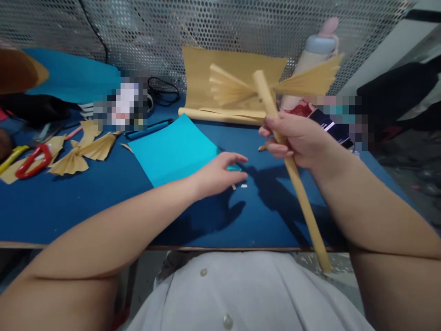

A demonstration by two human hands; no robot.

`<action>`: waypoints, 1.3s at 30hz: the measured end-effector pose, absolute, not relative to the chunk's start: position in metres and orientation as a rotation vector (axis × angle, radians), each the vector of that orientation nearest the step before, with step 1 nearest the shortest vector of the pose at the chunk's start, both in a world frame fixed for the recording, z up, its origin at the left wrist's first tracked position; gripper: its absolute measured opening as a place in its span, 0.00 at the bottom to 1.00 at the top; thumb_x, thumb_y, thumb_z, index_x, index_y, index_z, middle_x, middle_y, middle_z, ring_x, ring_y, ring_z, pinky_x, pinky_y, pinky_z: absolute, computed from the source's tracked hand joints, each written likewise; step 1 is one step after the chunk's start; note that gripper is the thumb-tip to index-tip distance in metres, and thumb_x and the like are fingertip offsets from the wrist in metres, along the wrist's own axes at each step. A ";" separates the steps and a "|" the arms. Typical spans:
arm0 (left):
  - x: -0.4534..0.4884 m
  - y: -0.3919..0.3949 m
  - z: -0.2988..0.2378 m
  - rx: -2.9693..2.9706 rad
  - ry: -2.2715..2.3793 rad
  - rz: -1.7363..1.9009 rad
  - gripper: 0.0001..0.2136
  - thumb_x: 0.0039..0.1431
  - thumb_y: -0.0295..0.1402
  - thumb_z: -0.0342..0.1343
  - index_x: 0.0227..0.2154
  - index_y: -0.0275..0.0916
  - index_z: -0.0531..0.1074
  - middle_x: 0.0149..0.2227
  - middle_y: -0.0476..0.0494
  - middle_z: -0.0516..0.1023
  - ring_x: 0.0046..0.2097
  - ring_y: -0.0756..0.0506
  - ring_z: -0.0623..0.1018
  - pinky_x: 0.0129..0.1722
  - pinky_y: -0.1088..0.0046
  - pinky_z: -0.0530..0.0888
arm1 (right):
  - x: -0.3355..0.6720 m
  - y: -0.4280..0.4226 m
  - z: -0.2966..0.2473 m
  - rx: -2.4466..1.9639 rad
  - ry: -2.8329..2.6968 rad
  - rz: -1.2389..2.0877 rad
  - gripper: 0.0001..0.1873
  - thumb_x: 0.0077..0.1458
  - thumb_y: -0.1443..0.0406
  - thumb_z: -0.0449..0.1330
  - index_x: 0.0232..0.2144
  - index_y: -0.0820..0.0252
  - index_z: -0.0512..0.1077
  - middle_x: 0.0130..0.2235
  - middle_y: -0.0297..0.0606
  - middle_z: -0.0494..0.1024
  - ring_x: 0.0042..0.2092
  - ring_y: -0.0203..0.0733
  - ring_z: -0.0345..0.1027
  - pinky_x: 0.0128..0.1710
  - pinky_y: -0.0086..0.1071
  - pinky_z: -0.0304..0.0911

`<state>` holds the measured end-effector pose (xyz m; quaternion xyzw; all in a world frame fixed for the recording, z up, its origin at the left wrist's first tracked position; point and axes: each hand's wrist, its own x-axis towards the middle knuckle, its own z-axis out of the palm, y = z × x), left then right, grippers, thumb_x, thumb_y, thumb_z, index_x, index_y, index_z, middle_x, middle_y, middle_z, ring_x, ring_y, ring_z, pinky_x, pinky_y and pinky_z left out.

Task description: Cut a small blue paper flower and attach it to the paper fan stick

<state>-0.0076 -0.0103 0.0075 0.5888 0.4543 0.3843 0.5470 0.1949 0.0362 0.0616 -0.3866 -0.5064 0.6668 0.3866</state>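
My right hand (296,135) is wrapped round a rolled tan paper tube (306,209), raised over the desk and tilted, its lower end reaching past the front edge. Near the tube's top, a pleated tan paper bow (230,87) spreads to both sides; how it is fixed on cannot be made out. My left hand (220,172) holds nothing, thumb and fingers apart, over the right corner of a bright blue paper sheet (172,149). Small white scraps (244,186) lie by its fingertips.
A tan paper sheet (234,69) with a rolled lower edge leans on the metal mesh (144,32). On the left lie another pleated paper bow (98,148) and a red-handled tool (20,173). A bottle (319,46) stands back right. The blue desk's front edge (86,245) is close to me.
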 end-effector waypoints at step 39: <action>0.001 0.038 0.050 0.934 0.875 1.413 0.05 0.62 0.33 0.59 0.32 0.38 0.75 0.36 0.44 0.83 0.42 0.46 0.83 0.46 0.68 0.79 | 0.163 -0.013 0.029 -0.886 -1.178 1.889 0.11 0.67 0.58 0.54 0.38 0.60 0.67 0.24 0.28 0.67 0.17 0.28 0.56 0.13 0.21 0.52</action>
